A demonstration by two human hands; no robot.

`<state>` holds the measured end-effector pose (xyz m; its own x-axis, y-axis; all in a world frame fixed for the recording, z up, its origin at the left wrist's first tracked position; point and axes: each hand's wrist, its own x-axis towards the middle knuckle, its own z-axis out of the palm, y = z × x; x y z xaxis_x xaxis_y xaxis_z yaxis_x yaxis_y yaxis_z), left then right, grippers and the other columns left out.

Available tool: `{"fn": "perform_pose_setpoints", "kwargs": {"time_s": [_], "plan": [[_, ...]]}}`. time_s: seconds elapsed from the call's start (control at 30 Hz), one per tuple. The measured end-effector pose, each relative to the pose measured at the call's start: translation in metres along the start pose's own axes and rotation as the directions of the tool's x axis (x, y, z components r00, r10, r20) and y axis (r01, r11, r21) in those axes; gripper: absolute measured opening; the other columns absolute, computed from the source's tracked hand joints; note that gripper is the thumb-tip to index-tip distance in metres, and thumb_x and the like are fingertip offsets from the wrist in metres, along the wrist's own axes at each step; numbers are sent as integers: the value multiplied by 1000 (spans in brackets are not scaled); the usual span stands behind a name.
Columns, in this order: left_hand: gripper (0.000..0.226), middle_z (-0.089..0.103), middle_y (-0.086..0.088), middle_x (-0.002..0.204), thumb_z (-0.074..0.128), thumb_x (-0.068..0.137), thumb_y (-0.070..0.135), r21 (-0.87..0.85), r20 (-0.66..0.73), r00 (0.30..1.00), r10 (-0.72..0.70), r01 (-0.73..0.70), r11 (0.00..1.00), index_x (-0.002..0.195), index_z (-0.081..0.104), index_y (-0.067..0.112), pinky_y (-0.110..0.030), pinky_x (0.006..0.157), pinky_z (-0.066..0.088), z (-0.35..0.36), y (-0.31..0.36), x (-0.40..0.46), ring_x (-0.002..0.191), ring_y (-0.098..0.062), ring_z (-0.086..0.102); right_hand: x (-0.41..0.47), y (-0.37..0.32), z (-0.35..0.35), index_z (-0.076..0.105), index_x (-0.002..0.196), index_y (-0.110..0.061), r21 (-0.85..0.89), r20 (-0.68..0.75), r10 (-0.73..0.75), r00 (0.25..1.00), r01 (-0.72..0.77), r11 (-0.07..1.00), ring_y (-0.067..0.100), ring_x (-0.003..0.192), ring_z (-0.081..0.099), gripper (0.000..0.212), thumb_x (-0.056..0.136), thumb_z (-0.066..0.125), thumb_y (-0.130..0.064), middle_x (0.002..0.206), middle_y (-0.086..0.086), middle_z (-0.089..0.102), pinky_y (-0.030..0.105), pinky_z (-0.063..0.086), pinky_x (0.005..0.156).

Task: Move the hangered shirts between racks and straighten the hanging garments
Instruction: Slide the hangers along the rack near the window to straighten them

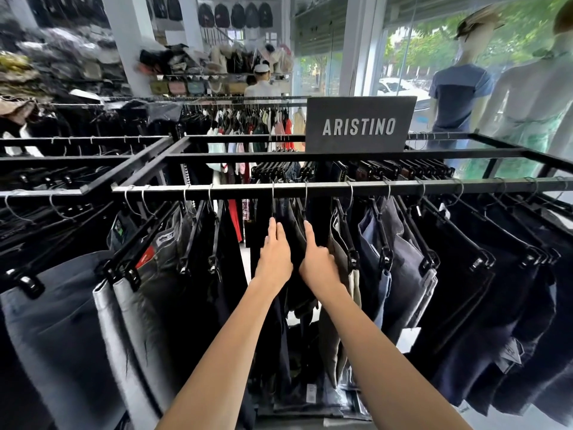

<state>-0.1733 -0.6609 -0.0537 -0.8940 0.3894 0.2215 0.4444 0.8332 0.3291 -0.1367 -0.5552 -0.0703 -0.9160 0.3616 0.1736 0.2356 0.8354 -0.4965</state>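
At the centre of the frame, both my bare forearms reach up from the bottom edge toward a black metal rail (310, 186) that runs flat and square-edged across the middle of the picture. My left hand (274, 259) is stretched flat, fingers straight and close together, holding nothing, its tips just under a thin wire hook (273, 198) looped over the rail. My right hand (317, 262) sits just beside it, index finger pointing up toward a second wire hook (306, 198), the other fingers curled onto a black plastic clip hanger (348, 240); whether they grip it I cannot tell.

Between my hands hangs a dark, folded garment (291, 237) of denim-like cloth. To its right hang a pale beige garment (336, 274) and a faded blue one (370, 243), then a row of smooth navy pieces (465, 290) fanning toward the right edge. At lower left, a grey garment with a slight sheen (62, 321) hangs from chunky black clips.

Just above the rail, right of centre, stands a flat dark grey sign (359, 124) with pale block letters reading ARISTINO. At upper right, two smooth white mannequins (465, 88) stand by a bright window. The upper left is blurred shelving with heaped dark goods.
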Motion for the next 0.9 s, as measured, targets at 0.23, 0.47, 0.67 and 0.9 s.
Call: {"fn": "perform_pose_setpoints", "kwargs": {"time_s": [0.23, 0.47, 0.67, 0.9], "plan": [[84, -13, -23, 162, 56, 91, -6, 52, -46, 999, 27, -25, 998, 155, 2, -4, -49, 111, 39, 10, 7, 2, 142, -37, 33, -6, -4, -4, -3, 161, -36, 47, -16, 15, 1000, -14, 999, 39, 96, 67, 80, 101, 43, -10, 106, 21, 67, 46, 55, 81], [76, -16, -23, 161, 53, 93, -1, 145, -56, 998, 39, -30, 989, 154, 8, -4, -49, 107, 44, 18, -3, 6, 138, -33, 37, -8, -4, -5, -5, 160, -38, 37, 3, 21, 1000, -21, 999, 40, 94, 67, 85, 98, 44, -6, 105, 22, 66, 51, 58, 81], [75, -11, -18, 164, 56, 94, 7, 97, 2, 1000, 17, -17, 995, 155, 12, -1, -53, 117, 29, 5, 1, 2, 148, -31, 23, -8, -6, -8, -4, 160, -38, 42, 22, 18, 1000, -19, 999, 38, 94, 67, 84, 98, 45, -8, 107, 20, 67, 51, 57, 83], [56, 29, -9, 161, 30, 105, 40, 254, -280, 951, 129, -56, 965, 150, 37, 7, -44, 124, 14, -47, -29, -12, 151, -24, 20, -22, -35, -23, 49, 147, -22, -9, -312, -169, 935, 175, 984, 31, 127, 48, 47, 100, 52, -19, 142, 7, 52, 47, 54, 92]]}}
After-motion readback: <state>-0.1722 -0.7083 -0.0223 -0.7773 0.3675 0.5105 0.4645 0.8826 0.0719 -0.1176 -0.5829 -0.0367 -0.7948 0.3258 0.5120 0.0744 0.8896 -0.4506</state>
